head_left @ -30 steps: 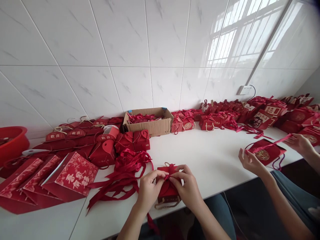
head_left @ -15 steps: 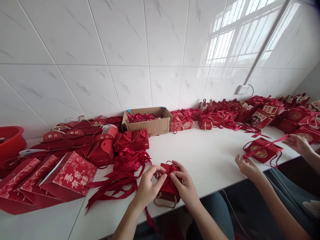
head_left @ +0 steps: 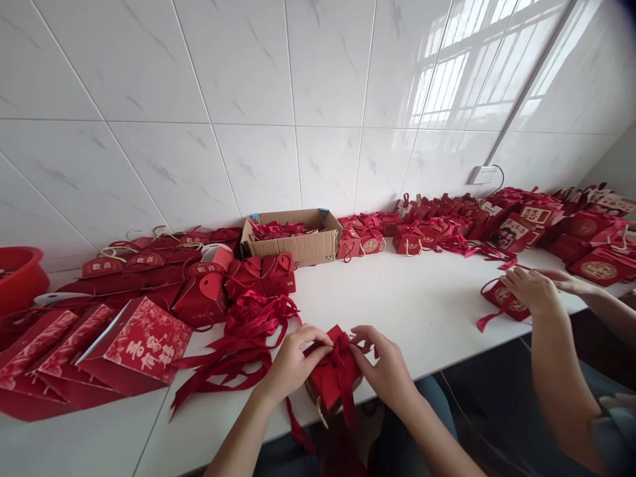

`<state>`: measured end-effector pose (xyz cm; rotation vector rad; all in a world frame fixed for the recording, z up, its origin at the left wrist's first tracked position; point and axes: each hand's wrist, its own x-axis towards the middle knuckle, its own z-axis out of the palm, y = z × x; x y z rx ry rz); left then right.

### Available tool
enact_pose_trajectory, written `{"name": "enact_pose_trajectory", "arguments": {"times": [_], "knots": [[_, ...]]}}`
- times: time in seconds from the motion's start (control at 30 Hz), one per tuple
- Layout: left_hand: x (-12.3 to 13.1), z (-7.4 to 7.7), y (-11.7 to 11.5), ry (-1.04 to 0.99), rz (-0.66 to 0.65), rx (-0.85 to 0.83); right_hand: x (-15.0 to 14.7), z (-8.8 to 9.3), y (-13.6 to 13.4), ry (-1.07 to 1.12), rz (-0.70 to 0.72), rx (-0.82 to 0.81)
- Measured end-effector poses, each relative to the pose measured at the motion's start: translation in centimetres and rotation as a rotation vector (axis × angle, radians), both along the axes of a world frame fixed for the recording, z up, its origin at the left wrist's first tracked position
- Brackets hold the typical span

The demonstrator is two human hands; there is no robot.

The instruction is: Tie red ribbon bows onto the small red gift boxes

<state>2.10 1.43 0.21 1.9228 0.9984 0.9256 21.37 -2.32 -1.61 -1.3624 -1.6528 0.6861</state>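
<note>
A small red box (head_left: 324, 385) with a rope handle sits at the table's front edge, turned at an angle. On its top is a red ribbon bow (head_left: 342, 358), one tail hanging down over the box's front. My left hand (head_left: 299, 358) pinches the bow's left loop between thumb and fingers. At the bow's right side, my right hand (head_left: 380, 358) has its thumb and fingertips closed on the other loop. Left of the box lies a heap of loose red ribbons (head_left: 253, 331).
Red gift boxes (head_left: 149, 341) fill the left side, beside a red basin (head_left: 20, 278). An open carton (head_left: 293, 248) stands by the wall. More boxes (head_left: 412, 238) line the back right. Another person's hands (head_left: 536, 288) are over a red box at right.
The box has turned, and the bow now shows with a tail down its front. My right hand has moved slightly right. The other person's hands have come together over their box.
</note>
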Motion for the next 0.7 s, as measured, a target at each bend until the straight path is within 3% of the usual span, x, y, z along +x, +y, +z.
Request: {"name": "enact_pose_trajectory", "arguments": {"times": [0.23,0.33,0.43,0.57,0.7], "knots": [[-0.3,0.7,0.0,0.06,-0.038,-0.002,1.3,3.8,-0.7,-0.156,0.086,-0.082],[-0.4,1.2,-0.1,0.103,-0.059,0.018,1.0,4.5,0.0,-0.11,0.113,-0.146],[-0.5,1.9,-0.1,0.182,-0.098,0.049,0.6,4.6,1.1,-0.032,0.284,-0.171],[-0.7,3.1,-0.1,0.271,-0.137,0.105,0.6,4.8,1.4,-0.06,0.475,-0.025],[-1.1,4.2,0.1,0.362,-0.183,0.144,1.1,4.1,1.1,-0.316,0.575,0.176]]}}
